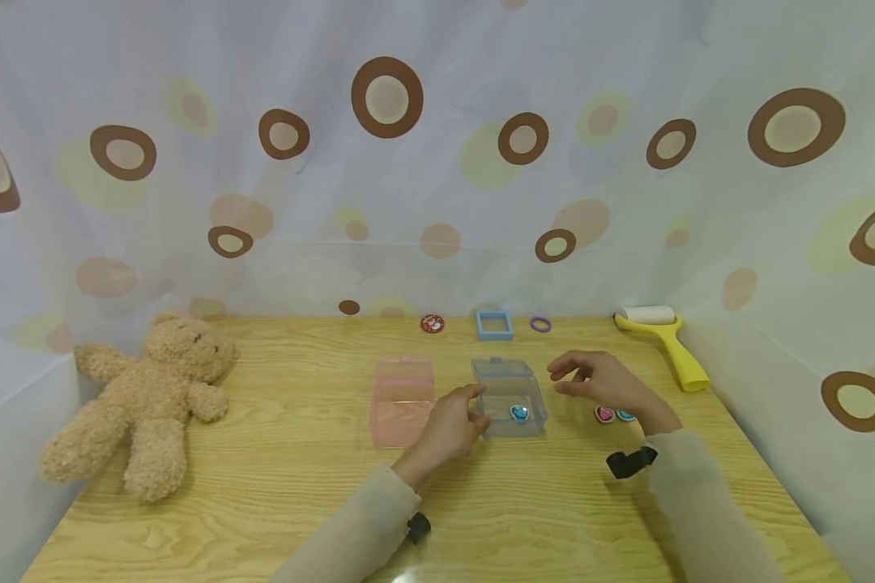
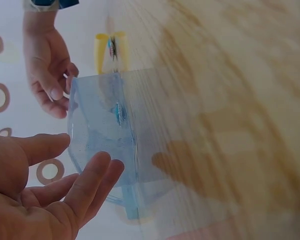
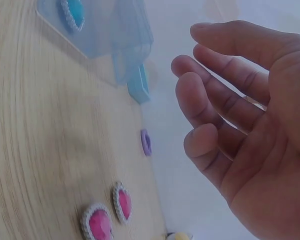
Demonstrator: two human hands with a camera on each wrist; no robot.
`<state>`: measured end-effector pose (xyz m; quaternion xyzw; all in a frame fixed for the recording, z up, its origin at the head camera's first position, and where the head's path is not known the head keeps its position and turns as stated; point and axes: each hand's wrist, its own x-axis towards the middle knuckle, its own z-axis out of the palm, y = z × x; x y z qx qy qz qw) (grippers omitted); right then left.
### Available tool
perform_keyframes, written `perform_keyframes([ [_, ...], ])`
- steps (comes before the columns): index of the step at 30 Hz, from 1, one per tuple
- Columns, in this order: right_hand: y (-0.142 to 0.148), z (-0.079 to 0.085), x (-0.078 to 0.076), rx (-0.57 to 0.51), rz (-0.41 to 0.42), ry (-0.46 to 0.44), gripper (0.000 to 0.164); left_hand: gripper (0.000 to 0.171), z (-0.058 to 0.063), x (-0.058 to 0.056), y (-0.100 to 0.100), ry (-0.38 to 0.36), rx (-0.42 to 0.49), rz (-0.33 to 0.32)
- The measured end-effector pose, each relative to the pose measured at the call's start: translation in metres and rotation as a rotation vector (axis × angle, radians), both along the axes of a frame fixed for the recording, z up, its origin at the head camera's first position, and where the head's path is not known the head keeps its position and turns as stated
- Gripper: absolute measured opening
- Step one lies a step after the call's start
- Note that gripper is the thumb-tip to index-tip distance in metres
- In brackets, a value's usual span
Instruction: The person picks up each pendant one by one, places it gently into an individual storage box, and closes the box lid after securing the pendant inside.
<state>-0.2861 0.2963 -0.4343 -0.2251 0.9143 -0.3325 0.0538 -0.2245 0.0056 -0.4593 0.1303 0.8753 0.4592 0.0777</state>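
Observation:
A clear blue plastic box stands with its lid tipped back, and a blue heart-shaped gem with a silvery rim lies inside. My left hand is at the box's left side, thumb and fingers spread; whether the fingertips touch the wall I cannot tell. To the right of the box hovers my right hand, holding nothing, its fingers loosely bent. Beneath that wrist lie a pink gem and a blue one. Two pink gems, including this oval-looking one, show in the right wrist view.
A clear pink box, lid also back, stands left of the blue one. Behind are a round red badge, a blue square frame and a purple ring. A yellow-handled roller lies right, a teddy bear left.

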Motion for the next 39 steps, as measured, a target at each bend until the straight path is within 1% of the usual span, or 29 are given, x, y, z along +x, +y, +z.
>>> perform_keyframes([
  [5,0.015,0.001,0.003,0.003,-0.070,-0.025,0.032,0.054,0.000,0.000,0.000,0.002,-0.010,0.003],
  [8,0.023,0.001,0.005,-0.014,-0.094,-0.051,0.035,0.054,0.000,0.000,0.000,0.005,-0.019,0.005],
  [13,0.035,-0.001,0.008,-0.023,-0.117,-0.049,0.034,0.054,-0.001,0.000,0.000,0.012,-0.020,0.004],
  [19,0.053,-0.009,0.008,0.000,-0.162,-0.046,0.029,0.055,-0.002,-0.001,0.001,0.010,-0.022,0.007],
  [25,0.070,-0.017,0.010,0.014,-0.180,-0.054,0.028,0.055,-0.002,-0.001,0.001,0.004,-0.014,0.004],
  [31,0.082,-0.026,0.013,0.067,-0.186,-0.046,0.026,0.055,-0.002,-0.001,0.000,0.008,-0.012,0.001],
  [39,0.093,-0.034,0.017,0.116,-0.227,-0.101,0.032,0.055,-0.002,-0.001,0.000,0.018,-0.015,0.003],
])
